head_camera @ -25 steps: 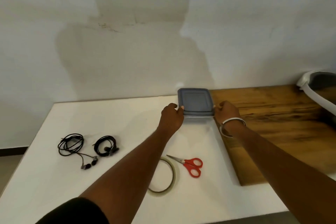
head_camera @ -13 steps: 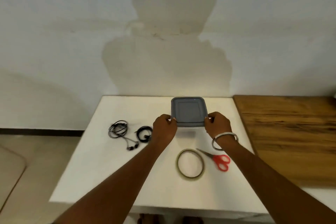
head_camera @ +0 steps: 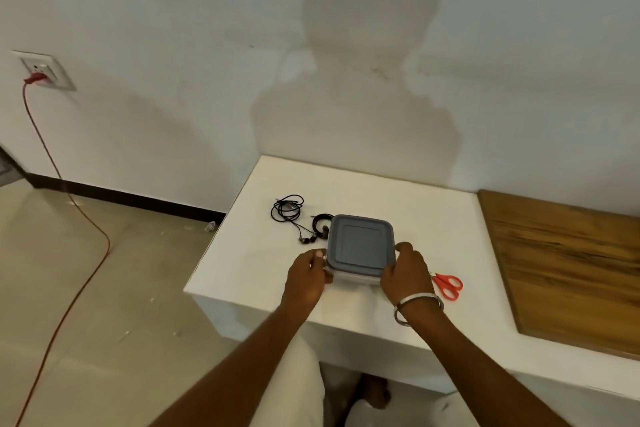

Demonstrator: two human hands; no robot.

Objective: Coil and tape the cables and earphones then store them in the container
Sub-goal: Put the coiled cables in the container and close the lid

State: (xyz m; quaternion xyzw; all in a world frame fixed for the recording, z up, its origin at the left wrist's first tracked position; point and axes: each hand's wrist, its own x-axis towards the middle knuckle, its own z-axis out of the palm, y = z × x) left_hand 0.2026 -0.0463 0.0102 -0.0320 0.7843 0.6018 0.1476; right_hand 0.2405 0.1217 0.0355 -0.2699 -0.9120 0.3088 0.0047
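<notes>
Two hands, left and right, grip one lidded container by its near corners, fingers curled around its sides, near the white table's front edge. Two coiled black cables, earphones and a smaller coil, lie to its far left; one pair of red scissors lies right.

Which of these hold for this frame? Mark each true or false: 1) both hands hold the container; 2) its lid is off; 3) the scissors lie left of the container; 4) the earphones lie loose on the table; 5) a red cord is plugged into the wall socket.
1) True: the left hand and right hand grip the container at its sides.
2) False: the grey lid is on.
3) False: the scissors lie to its right.
4) True: the earphones rest on the table, outside the container.
5) True: the red cord runs from the socket.
</notes>
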